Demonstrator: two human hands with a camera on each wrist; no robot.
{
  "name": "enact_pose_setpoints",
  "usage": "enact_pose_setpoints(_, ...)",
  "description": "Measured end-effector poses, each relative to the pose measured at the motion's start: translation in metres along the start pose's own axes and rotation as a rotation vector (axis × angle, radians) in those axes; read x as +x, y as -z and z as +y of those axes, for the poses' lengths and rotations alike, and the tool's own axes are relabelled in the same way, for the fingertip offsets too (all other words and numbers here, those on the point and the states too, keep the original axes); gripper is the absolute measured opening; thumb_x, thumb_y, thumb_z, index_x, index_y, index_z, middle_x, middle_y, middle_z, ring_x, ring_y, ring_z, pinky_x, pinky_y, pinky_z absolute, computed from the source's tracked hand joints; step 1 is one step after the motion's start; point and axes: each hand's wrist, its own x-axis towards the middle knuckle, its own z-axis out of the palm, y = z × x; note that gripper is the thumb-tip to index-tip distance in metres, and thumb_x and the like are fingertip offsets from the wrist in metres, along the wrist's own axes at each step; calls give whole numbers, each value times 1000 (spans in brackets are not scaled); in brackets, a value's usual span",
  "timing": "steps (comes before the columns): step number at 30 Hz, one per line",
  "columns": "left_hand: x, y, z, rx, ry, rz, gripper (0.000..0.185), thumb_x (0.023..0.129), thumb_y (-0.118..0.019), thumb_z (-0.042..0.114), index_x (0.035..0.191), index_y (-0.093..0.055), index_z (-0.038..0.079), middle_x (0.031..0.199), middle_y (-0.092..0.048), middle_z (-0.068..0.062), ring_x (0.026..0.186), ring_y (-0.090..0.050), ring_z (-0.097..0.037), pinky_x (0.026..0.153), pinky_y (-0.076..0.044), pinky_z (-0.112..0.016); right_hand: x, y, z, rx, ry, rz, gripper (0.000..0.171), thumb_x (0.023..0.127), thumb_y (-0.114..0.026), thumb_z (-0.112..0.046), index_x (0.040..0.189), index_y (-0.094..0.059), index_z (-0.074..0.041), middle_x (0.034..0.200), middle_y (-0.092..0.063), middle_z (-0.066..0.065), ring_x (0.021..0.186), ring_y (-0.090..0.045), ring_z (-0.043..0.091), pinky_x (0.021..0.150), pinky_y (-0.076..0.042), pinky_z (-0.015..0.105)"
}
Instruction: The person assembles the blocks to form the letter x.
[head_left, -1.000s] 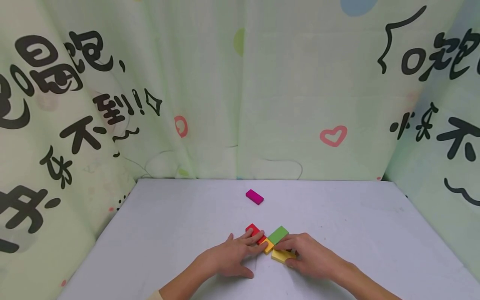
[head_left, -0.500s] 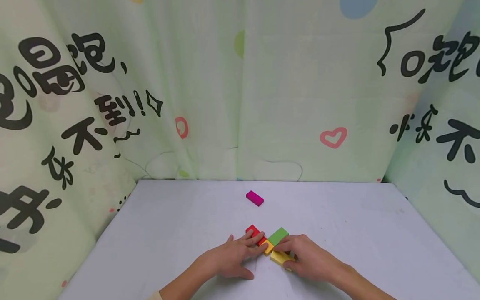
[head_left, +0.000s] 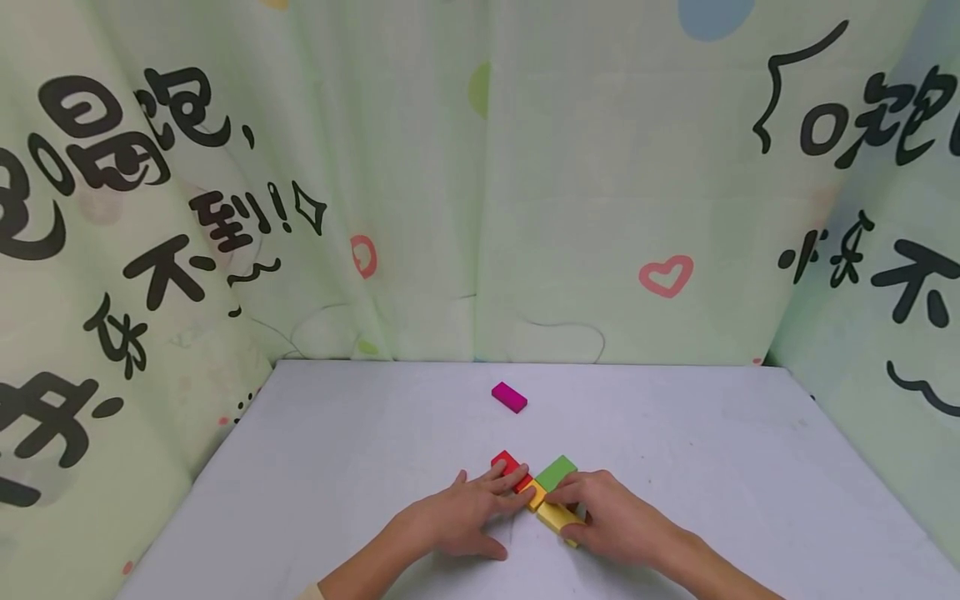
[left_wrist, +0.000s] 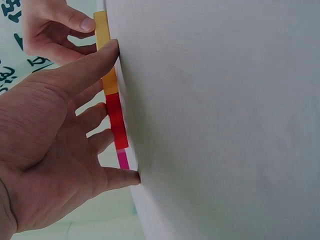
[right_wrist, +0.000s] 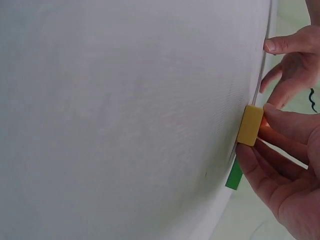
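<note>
two hands closing a small cluster of coloured blocks

we take the orange block [head_left: 535, 493] as our landmark, since everything gathers round it. the largest thing is the white table [head_left: 337, 467], walled by a printed green curtain [head_left: 480, 208] that stands well behind the orange block.

our left hand [head_left: 468, 517] lies on the table left of the orange block, fingers nearly straight, their tips resting on the red block [head_left: 510, 467] and beside the orange one. we judge it serves as a stop, steadying the pieces so they do not slide.

our right hand [head_left: 611, 521] sits to the right, thumb and fingers pinching the yellow block [head_left: 557, 517], which lies just below and right of the orange block, touching or nearly so. the green block [head_left: 557, 472] lies just above and right of it. a magenta block [head_left: 509, 397] lies alone, well beyond.

against the frame a second ago, the yellow block has turned and drawn in closer to the orange one. the left hand has stayed put.
</note>
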Motion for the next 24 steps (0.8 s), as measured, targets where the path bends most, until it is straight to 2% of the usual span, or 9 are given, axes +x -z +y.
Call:
enact_pose_setpoints(11,-1,0,0,4,-5,12,78,82,-73,42,147,-32,39,159,-14,15,147,-13,-20,104,-27,-67,0,-4,-4,32,-18,23,39,79,-79,-20,113,-70,-4,102,-67,-3,83,-57,5,65,-50,18)
enact_pose_setpoints(24,0,-2,-1,5,-15,8,77,83,-72,41,148,-31,38,159,-13,14,148,-12,-20,104,-26,-67,1,-7,-8,-2,-26,37,38,78,-79,-20,111,-71,-4,95,-67,-8,81,-56,4,69,-50,21)
